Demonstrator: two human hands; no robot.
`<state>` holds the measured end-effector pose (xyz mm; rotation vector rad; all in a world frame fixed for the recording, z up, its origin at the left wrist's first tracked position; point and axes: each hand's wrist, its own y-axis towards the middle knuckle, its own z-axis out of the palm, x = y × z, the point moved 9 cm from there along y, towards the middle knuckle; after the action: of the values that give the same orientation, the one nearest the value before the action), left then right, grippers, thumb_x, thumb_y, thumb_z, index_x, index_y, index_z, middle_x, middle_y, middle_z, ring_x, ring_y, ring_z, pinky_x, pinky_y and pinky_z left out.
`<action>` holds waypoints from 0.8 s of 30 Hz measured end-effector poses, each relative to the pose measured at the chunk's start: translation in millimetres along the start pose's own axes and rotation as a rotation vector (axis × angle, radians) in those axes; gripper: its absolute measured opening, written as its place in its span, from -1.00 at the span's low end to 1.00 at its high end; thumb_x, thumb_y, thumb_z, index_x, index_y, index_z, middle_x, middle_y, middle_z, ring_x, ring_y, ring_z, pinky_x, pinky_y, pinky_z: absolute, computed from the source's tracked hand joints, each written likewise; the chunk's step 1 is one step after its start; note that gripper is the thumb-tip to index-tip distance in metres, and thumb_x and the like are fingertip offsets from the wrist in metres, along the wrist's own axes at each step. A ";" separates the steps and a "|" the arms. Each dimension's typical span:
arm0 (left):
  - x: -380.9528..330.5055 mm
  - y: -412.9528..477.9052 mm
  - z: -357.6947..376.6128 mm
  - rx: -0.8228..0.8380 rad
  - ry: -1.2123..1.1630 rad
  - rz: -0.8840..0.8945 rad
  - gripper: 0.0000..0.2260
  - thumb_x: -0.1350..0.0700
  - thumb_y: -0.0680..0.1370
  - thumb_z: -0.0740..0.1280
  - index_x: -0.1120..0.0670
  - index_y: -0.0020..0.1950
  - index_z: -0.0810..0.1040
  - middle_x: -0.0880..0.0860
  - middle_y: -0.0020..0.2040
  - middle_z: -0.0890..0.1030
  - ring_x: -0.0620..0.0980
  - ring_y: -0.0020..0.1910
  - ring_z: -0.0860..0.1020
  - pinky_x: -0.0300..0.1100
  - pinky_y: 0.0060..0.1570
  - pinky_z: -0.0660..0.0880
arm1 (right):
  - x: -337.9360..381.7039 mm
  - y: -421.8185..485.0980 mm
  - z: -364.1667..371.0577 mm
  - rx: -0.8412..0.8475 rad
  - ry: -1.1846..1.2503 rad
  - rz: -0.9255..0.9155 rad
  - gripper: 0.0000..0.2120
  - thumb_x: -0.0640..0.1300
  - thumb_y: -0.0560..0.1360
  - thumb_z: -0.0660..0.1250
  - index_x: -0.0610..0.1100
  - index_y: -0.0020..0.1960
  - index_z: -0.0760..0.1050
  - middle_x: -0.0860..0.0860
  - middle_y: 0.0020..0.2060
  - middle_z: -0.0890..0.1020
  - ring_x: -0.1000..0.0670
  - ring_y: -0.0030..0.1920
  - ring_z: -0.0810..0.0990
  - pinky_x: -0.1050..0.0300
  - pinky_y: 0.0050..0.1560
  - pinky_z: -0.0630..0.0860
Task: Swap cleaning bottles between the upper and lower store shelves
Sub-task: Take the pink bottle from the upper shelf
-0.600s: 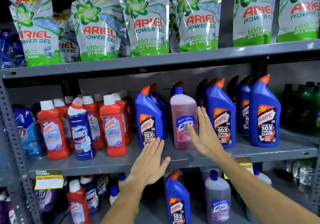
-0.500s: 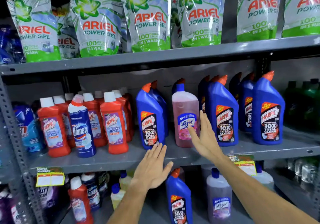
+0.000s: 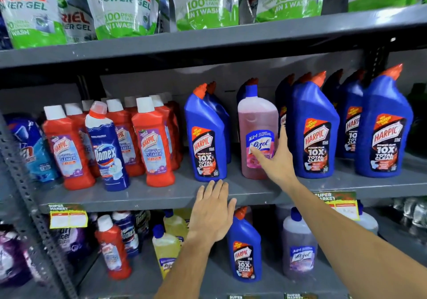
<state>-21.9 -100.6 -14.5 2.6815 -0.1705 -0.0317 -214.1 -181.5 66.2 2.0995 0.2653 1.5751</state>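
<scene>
Blue Harpic bottles (image 3: 209,137) flank the pink Lizol bottle (image 3: 256,123) touched by right hand (image 3: 278,160).

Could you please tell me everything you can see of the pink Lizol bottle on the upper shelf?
The pink Lizol bottle is translucent plastic filled with pink liquid nearly to the shoulder, with a blue cap and a blue and white label with pink flowers. It stands upright on the grey upper shelf, between blue Harpic bottles on either side. The right hand reaches its right side and label, thumb across the front, fingers spread, not yet closed around it.
</scene>
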 end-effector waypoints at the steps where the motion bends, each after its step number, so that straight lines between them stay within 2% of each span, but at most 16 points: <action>1: 0.0 0.0 0.2 -0.005 0.000 0.005 -0.46 -0.15 0.65 -0.06 0.08 0.56 0.21 0.06 0.56 0.29 0.07 0.56 0.20 0.06 0.53 0.07 | 1.1 0.1 -1.5 -0.020 -0.010 -0.008 0.08 0.09 0.41 0.57 0.03 0.66 -0.08 -0.05 0.49 0.43 -0.06 0.37 0.53 -0.12 0.35 0.51; 3: 0.0 -0.7 -0.4 -0.014 0.002 0.006 -0.46 -0.15 0.65 -0.06 0.08 0.56 0.21 0.06 0.56 0.30 0.07 0.55 0.20 0.06 0.53 0.08 | 5.3 -3.7 -5.9 -0.093 -0.070 -0.032 0.13 0.12 0.33 0.61 0.06 0.65 -0.06 -0.07 0.46 0.42 -0.08 0.39 0.49 -0.05 0.35 0.47; 5: -0.7 -1.0 -1.8 -0.022 0.001 0.007 -0.47 -0.14 0.65 -0.05 0.08 0.56 0.21 0.05 0.56 0.30 0.06 0.56 0.20 0.05 0.53 0.08 | 10.5 -9.0 -9.2 -0.173 -0.131 -0.034 0.16 0.12 0.28 0.63 0.05 0.64 -0.03 -0.09 0.40 0.42 -0.09 0.35 0.48 0.00 0.24 0.45; 8: -1.5 -2.1 -2.7 -0.018 0.008 0.010 -0.48 -0.14 0.66 -0.05 0.06 0.57 0.19 0.04 0.58 0.27 0.05 0.57 0.16 0.04 0.54 0.07 | 12.8 -6.9 -9.9 -0.158 -0.154 0.029 -0.02 0.14 0.24 0.64 -0.04 0.50 0.23 -0.07 0.29 0.52 -0.12 0.26 0.57 -0.14 0.18 0.58; 10: -0.6 -2.2 -2.8 -0.017 0.010 0.010 -0.48 -0.14 0.67 -0.05 0.06 0.57 0.18 0.03 0.58 0.26 0.04 0.57 0.15 0.04 0.54 0.07 | 13.7 -4.8 -15.3 -0.142 -0.185 0.084 -0.15 0.17 0.21 0.64 -0.07 0.35 0.35 -0.07 0.18 0.62 -0.14 0.17 0.62 -0.13 0.11 0.61; 13: -0.2 -3.1 -4.4 -0.018 0.006 0.013 -0.48 -0.15 0.67 -0.04 0.05 0.57 0.18 0.02 0.58 0.26 0.03 0.58 0.14 0.03 0.54 0.08 | 20.3 -16.5 -29.8 -0.222 -0.173 0.070 -0.18 0.21 0.16 0.65 -0.04 0.27 0.37 -0.04 0.11 0.66 -0.13 0.07 0.66 -0.11 0.04 0.63; 17: -0.6 -1.7 -3.2 -0.024 0.029 0.017 -0.48 -0.14 0.66 -0.03 0.08 0.56 0.20 0.04 0.57 0.29 0.04 0.57 0.16 0.04 0.53 0.12 | 34.7 -45.2 -45.1 -0.310 -0.137 -0.042 -0.25 0.20 0.17 0.60 0.05 0.24 0.34 0.08 -0.01 0.65 -0.05 -0.01 0.65 0.01 -0.03 0.59; 20: 0.0 -1.4 -3.8 -0.048 0.029 0.015 -0.48 -0.13 0.66 0.00 0.10 0.55 0.23 0.06 0.56 0.30 0.06 0.57 0.16 0.06 0.52 0.16 | 42.6 -65.0 -58.1 -0.322 -0.116 -0.086 -0.25 0.21 0.20 0.58 0.07 0.29 0.38 0.17 -0.02 0.63 0.02 0.00 0.63 0.02 0.03 0.58; 22: -0.9 -1.0 -4.4 -0.052 0.028 0.023 -0.48 -0.13 0.66 0.00 0.10 0.55 0.22 0.07 0.57 0.28 0.06 0.58 0.13 0.07 0.52 0.15 | 43.5 -79.3 -67.1 -0.316 -0.077 -0.084 -0.32 0.22 0.20 0.58 0.09 0.25 0.46 0.20 -0.03 0.67 0.06 0.00 0.65 0.01 0.06 0.61; 24: -2.4 -5.6 -6.9 -0.087 0.035 0.022 -0.47 -0.12 0.66 0.01 0.12 0.57 0.18 0.09 0.60 0.21 0.07 0.60 0.07 0.09 0.54 0.10 | 38.4 -98.5 -76.7 -0.320 -0.018 -0.075 -0.41 0.21 0.18 0.60 0.14 0.14 0.50 0.29 -0.12 0.66 0.20 -0.07 0.64 0.19 -0.04 0.60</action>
<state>-23.3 -92.3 -10.9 2.5910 -0.1833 0.0139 -260.7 -59.5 65.5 1.8347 0.0781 1.4471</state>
